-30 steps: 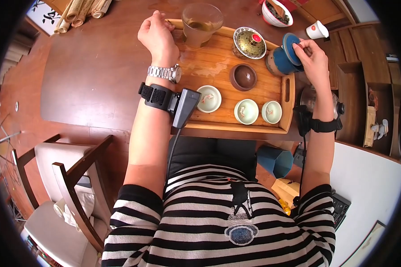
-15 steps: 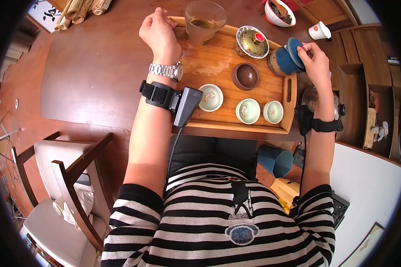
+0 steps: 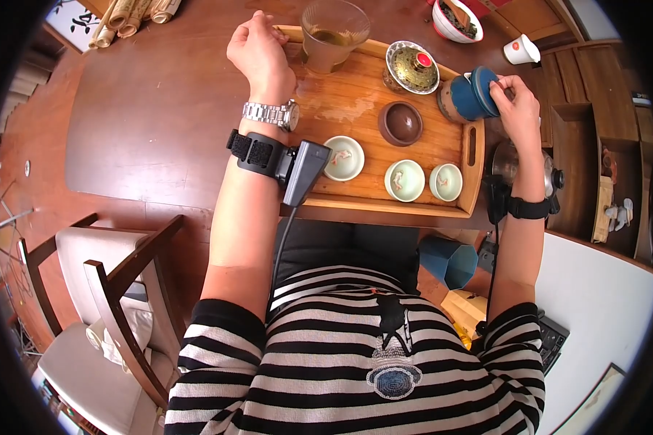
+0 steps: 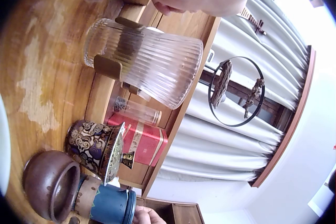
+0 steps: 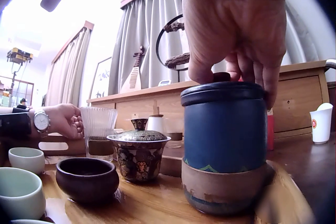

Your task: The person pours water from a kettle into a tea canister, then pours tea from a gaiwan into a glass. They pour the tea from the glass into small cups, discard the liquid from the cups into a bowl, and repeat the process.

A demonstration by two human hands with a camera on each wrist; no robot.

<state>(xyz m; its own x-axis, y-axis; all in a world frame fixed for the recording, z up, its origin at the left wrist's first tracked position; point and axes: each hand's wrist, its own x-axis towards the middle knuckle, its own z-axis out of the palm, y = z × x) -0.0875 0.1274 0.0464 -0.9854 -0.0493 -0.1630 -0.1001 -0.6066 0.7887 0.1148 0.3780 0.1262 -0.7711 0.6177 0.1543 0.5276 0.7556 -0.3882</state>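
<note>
So it's looking like the closing-up step to me: the right hand [image 3: 516, 105] is pinching the knob [image 5: 221, 77] of the lid [image 5: 223, 92], which is apparently sitting on the blue canister [image 5: 224, 134] at the far right corner of the tray [image 3: 355, 109], and I reckon the next move is calling for settling it level and letting go without tipping anything. The left hand [image 3: 260, 58], well apart, is loosely curling near the glass pitcher [image 3: 337, 32], seemingly holding nothing. The canister's standing upright, long axis running vertical, lid end pointing straight up.
</note>
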